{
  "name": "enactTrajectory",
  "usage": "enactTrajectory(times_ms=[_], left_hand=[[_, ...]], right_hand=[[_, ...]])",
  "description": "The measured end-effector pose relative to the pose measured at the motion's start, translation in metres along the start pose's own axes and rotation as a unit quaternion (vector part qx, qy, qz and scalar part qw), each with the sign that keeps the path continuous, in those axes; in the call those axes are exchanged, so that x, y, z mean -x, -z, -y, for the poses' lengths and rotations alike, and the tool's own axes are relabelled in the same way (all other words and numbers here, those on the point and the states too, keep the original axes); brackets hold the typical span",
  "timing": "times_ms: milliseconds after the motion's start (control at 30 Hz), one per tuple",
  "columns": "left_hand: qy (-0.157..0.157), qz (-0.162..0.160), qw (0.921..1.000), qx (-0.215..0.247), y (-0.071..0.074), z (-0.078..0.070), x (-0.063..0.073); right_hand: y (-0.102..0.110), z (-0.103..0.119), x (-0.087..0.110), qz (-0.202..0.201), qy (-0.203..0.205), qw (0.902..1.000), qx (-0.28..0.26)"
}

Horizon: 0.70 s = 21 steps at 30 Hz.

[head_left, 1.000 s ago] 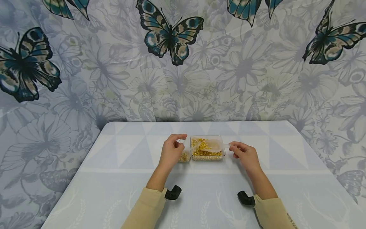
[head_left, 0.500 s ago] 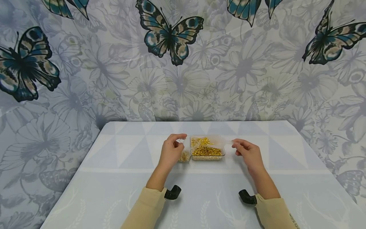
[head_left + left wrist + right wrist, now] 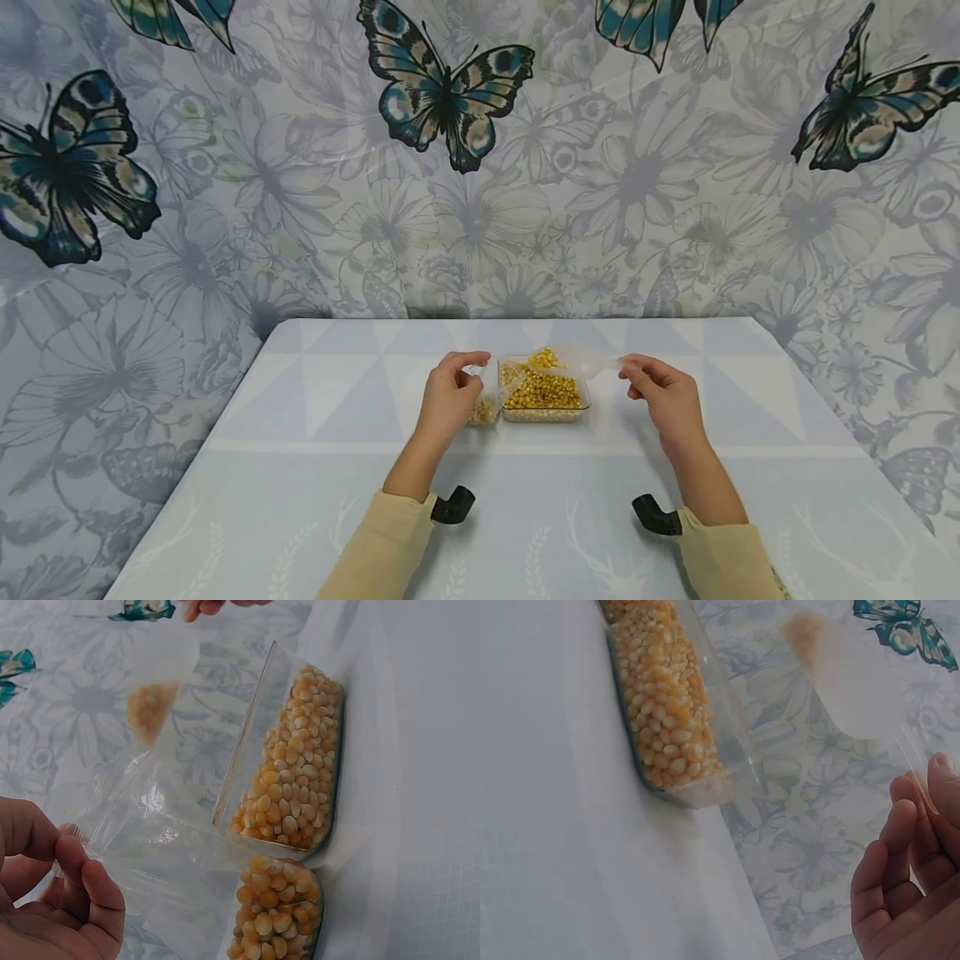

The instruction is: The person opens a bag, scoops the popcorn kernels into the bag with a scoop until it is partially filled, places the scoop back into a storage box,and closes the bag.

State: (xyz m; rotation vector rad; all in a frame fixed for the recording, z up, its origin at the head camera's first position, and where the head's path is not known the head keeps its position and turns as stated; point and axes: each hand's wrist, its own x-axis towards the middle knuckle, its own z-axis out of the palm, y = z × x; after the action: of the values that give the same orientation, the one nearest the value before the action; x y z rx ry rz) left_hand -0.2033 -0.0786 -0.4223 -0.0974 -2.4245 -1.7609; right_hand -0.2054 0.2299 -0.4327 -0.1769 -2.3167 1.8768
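A clear box (image 3: 739, 750) holds yellow corn kernels (image 3: 289, 776). Directly left of the box stands a clear plastic bag (image 3: 161, 817) with kernels in its bottom. My left hand (image 3: 447, 398) pinches the bag's upper edge between thumb and fingers. A translucent white scoop (image 3: 859, 690) is tilted above the box, carrying a small heap of kernels at its front end, which points toward the bag. My right hand (image 3: 667, 404) pinches its thin handle, to the right of the box. In the right wrist view the bag is mostly out of frame.
A pale patterned cloth covers the table (image 3: 525, 517). Behind its far edge hangs a floral backdrop (image 3: 480, 233) with large butterflies. Black wrist devices (image 3: 453, 506) sit at both sleeve cuffs.
The right hand has moved up and a little right, raising the scoop from the corn in the box with kernels on it. My left hand and the bag have stayed in place.
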Motion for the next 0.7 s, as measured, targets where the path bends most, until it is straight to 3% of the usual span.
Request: enactTrajectory(times_ms=[233, 700], left_hand=[[-0.001, -0.001, 1.0000, 0.002, 0.000, 0.001, 0.000], [0.000, 0.002, 1.0000, 0.004, 0.000, 0.001, 0.000]], right_hand=[[-0.001, 0.011, 0.005, 0.001, 0.028, 0.9995, -0.016], [-0.014, 0.016, 0.011, 0.002, 0.045, 0.9986, 0.028]])
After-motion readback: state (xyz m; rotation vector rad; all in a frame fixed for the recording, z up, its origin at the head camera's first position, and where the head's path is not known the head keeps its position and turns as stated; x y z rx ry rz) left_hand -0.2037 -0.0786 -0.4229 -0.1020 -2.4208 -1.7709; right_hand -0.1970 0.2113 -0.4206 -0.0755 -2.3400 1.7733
